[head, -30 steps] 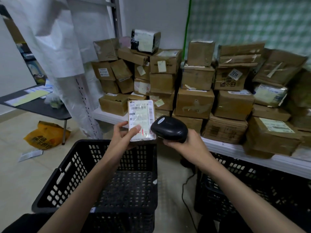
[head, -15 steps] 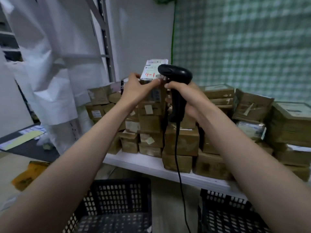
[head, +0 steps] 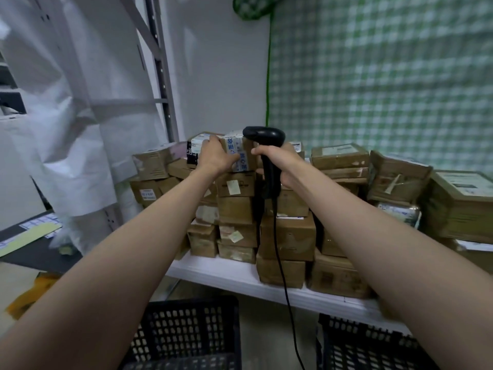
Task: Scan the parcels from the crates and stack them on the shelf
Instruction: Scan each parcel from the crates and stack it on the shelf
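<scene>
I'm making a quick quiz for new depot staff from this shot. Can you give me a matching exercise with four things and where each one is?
Things:
1. barcode scanner
2. taped parcel
3. black crates
4. checked green cloth

Places:
a. on the floor below the white shelf
b. hanging on the wall behind the stacks
c. upright in the right hand
d. on top of a stack, under the left hand

Pairs: 1-c, 2-d, 3-a, 4-b
</scene>
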